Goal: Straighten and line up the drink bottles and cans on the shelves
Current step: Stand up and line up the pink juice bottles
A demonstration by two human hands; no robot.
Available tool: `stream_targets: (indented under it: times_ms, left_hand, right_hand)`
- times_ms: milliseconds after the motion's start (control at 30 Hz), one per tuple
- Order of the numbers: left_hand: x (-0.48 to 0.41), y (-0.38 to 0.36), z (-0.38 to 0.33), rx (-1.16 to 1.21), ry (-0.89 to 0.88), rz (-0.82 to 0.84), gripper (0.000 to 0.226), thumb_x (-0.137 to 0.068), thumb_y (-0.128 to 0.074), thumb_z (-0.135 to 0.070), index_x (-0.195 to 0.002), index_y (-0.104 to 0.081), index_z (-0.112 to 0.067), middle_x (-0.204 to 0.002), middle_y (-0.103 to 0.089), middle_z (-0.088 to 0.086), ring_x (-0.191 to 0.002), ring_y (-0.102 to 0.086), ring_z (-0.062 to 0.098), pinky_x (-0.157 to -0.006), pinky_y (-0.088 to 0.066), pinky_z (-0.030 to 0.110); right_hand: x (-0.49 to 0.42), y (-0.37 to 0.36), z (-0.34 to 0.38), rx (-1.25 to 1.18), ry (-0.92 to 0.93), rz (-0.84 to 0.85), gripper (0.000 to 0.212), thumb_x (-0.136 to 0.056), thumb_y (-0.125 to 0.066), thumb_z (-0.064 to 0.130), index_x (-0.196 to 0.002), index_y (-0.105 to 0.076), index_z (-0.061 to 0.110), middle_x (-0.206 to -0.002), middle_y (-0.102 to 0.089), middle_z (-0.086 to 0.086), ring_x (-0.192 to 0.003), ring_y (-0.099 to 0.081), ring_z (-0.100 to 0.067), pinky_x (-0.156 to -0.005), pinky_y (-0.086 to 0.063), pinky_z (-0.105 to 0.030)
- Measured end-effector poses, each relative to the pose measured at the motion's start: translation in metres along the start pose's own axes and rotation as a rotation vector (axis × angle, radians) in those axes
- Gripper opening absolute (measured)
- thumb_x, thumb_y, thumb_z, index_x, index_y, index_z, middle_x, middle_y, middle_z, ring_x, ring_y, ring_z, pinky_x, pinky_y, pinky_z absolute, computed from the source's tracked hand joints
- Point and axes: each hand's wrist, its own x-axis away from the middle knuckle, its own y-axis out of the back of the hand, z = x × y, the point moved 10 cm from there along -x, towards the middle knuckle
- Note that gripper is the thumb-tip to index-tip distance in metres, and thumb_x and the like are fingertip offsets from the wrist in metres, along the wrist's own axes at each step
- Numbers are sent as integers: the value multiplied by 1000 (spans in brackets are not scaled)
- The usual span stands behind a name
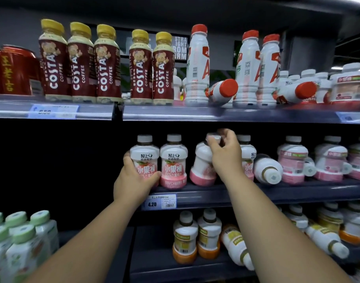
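while pinching the tilted bottle (201, 160) with right hand (226, 156) (left hand (132, 180) gripping end bottle (144, 154)), could topple its neighbour (249, 154) if jerked.

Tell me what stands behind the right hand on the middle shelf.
An upright pink bottle: its white cap and a strip of its label show past the right hand. The hand and wrist cover the rest of it. The hand grips the cap of a tilted bottle.

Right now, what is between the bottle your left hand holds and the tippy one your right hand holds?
One upright pink juice bottle stands between them on the middle shelf, as the head view shows.
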Motion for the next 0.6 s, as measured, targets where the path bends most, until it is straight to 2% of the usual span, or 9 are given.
stream_targets:
  times_ms: [67,133,233,300,367,500,600]
  left_hand:
    - [1,1,-1,3,0,-3,102,-65,-81,-54,-142,-22,-24,-121,-63,9,-105,-63,34,-82,-52,41]
    - [1,1,-1,3,2,-6,102,-65,-81,-53,-142,-22,-25,-120,-64,8,-105,-63,33,-82,-52,41]
    - [2,2,-2,2,0,-8,100,-65,-81,-53,-141,-22,-25,-119,-64,7,-103,-64,33,-81,-52,42]
    - [2,1,-2,-7,-2,-12,98,-65,-81,-53,-140,-23,-25,-117,-65,8,-102,-64,33,-80,-52,41]
    - [1,1,-1,-11,5,-15,97,-66,-82,-51,-140,-24,-25,-116,-65,8,-101,-64,34,-79,-51,41]
    - [0,0,-1,-2,10,-21,97,-65,-82,-49,-140,-25,-27,-115,-66,8,-102,-65,33,-79,-49,38]
    - [1,0,0,7,13,-19,98,-65,-83,-49,-141,-25,-27,-116,-66,8,-103,-65,33,-79,-49,38]
  right_hand:
    - [-4,-16,-12,66,-52,131,49,-84,-75,32,-128,-54,28,-114,-64,10,-110,-62,-16,-97,-48,-32]
    - [1,-30,-19,174,-70,273,78,-78,-82,30,-145,-42,27,-122,-55,9,-115,-56,-14,-101,-45,-31]
    - [11,-35,-32,320,-74,327,105,-73,-83,30,-155,-18,23,-133,-54,-5,-118,-56,-24,-100,-46,-33]
    - [20,-32,-47,428,-129,324,106,-75,-80,35,-154,-13,16,-135,-55,-12,-117,-56,-31,-95,-47,-34]
    - [26,-26,-55,531,-136,279,99,-74,-79,44,-148,-21,12,-129,-59,-15,-113,-58,-34,-87,-48,-36]
    - [32,-20,-48,531,-79,232,100,-65,-82,60,-136,-28,14,-127,-59,-15,-113,-59,-34,-85,-48,-39]
    - [33,-22,-47,502,-75,258,91,-71,-78,54,-135,-26,16,-130,-57,-13,-113,-59,-34,-86,-48,-39]
